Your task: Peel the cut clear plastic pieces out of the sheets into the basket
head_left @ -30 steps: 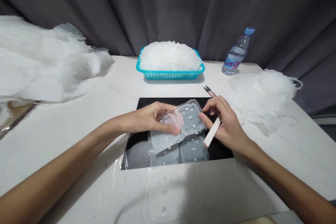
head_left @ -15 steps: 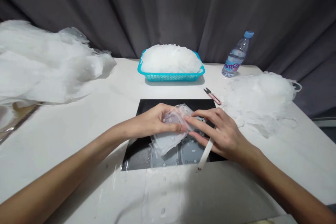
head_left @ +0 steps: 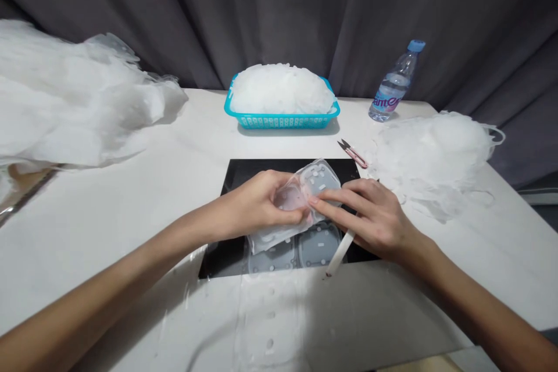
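While the left hand (head_left: pixel 285 200) pinches a clear sheet (head_left: pixel 321 179) above the mat (head_left: pixel 248 170), the right hand (head_left: pixel 370 215), gripping a white stick (head_left: pixel 340 253), touches it; its panels (head_left: pixel 291 196) look joined, the basket (head_left: pixel 283 122) already heaped.

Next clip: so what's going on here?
A person's left hand holds a translucent plastic piece above a black mat. The right hand has its fingertips on that piece, with a white stick-like tool tucked in the same hand. More translucent pieces lie over the mat. Beyond it are pink-handled snips and a heaped blue basket, with white piles at both sides.
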`<state>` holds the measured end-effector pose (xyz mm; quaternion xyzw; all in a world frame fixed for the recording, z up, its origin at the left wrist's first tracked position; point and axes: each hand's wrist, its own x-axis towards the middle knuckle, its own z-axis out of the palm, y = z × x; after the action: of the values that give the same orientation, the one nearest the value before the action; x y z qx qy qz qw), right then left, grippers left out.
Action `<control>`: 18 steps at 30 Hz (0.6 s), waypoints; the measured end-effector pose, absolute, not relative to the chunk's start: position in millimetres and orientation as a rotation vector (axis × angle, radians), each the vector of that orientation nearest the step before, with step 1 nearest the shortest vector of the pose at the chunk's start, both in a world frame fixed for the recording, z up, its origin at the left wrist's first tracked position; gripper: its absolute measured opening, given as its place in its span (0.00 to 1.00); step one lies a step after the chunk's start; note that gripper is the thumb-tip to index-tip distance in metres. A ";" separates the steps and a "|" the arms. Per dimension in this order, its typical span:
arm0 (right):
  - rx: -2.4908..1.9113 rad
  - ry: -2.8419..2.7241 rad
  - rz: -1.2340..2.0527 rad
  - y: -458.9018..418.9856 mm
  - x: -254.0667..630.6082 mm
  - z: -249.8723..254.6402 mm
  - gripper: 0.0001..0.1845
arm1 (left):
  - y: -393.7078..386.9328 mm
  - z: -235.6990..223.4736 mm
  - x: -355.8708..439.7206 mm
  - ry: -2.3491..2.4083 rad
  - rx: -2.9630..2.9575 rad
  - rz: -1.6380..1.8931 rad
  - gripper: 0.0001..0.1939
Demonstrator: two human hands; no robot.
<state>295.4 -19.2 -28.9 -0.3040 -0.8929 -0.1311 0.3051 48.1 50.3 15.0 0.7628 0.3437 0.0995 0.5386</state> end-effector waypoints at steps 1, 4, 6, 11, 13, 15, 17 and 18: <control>-0.798 -2.364 -0.346 -19.1 294.7 -28.8 0.19 | 49.2 13.5 48.7 0.838 1.832 0.240 0.12; -0.814 -2.368 -0.292 -17.9 290.4 -26.2 0.16 | 43.7 6.7 52.1 0.905 1.920 0.237 0.10; -0.860 -2.334 -0.205 -15.2 287.7 -23.4 0.12 | 38.5 1.4 55.9 0.937 2.015 0.225 0.07; -1.141 -1.737 0.175 -2.7 291.3 -19.6 0.04 | 38.2 -2.9 58.3 0.972 2.074 0.113 0.04; -1.223 -1.529 0.272 0.9 294.7 -21.9 0.04 | 46.5 1.5 53.3 0.937 1.992 0.087 0.02; -1.246 -1.468 0.347 1.4 296.4 -25.6 0.04 | 56.0 8.1 47.1 0.879 1.912 0.094 0.05; -1.213 -1.525 0.404 -1.0 296.1 -28.7 0.05 | 62.6 15.1 42.9 0.822 1.888 0.105 0.11; -1.186 -1.592 0.418 -2.9 295.6 -29.4 0.07 | 64.2 18.0 42.0 0.803 1.893 0.120 0.13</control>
<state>295.6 -2.9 -29.4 -0.4965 -0.6662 0.1748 0.5283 42.0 64.2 18.0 0.7878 0.3340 0.0498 0.5151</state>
